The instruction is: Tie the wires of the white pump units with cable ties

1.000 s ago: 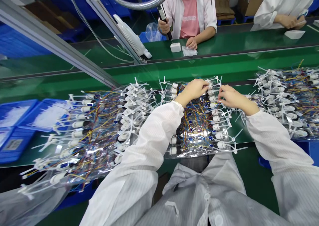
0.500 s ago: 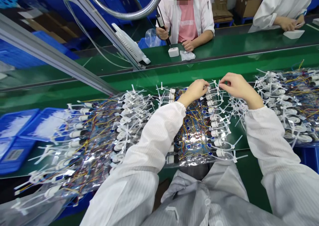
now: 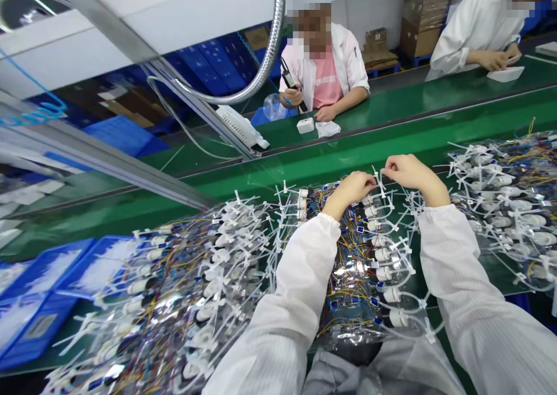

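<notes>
A clear bag of small white-capped parts with coloured wires (image 3: 368, 256) lies on the green table straight ahead of me. My left hand (image 3: 351, 191) rests closed on its far end, fingers curled over one of the capped parts. Just to its right, my right hand (image 3: 407, 171) is closed in a pinch on the tail of a white cable tie (image 3: 382, 185) that stands up between the two hands. Both my sleeves are white.
More bags of wired parts lie at the left (image 3: 183, 285) and right (image 3: 509, 203). Blue trays (image 3: 47, 290) sit far left. Beyond a green conveyor belt (image 3: 313, 157), two people in white coats work. A slanted metal frame bar (image 3: 104, 163) and flexible hose (image 3: 270, 53) cross the left.
My right hand has risen from the bag and moved toward the left hand, drawing the cable tie up. The view has tilted upward, so everything sits lower in the picture.
</notes>
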The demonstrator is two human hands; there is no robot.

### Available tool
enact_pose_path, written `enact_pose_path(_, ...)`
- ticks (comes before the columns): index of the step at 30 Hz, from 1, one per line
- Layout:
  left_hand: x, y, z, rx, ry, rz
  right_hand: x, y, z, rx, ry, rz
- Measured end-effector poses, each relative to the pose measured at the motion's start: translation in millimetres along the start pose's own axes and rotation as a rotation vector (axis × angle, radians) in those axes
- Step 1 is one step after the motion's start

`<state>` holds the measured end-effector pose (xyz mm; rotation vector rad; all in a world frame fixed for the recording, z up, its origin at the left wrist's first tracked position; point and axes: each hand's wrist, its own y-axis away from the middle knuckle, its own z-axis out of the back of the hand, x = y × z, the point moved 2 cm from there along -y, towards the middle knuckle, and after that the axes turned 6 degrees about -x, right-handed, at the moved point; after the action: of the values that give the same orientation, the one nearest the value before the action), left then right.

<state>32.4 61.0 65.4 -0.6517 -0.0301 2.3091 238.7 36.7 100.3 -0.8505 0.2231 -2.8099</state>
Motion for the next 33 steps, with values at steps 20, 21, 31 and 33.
enact_pose_path(20,-2,14,43.7,-0.434,0.491,0.04,39,8,14,-0.21,-0.821,-0.049)
enact_pose_path(21,3,14,42.0,-0.41,0.526,0.054,38,10,20,-0.28,-0.901,-0.073)
enact_pose_path(31,30,16,26.0,-0.291,0.475,0.16,39,46,83,-0.552,-1.227,0.003)
enact_pose_path(33,26,16,21.4,-0.224,0.489,0.125,45,48,85,-0.556,-1.238,-0.007)
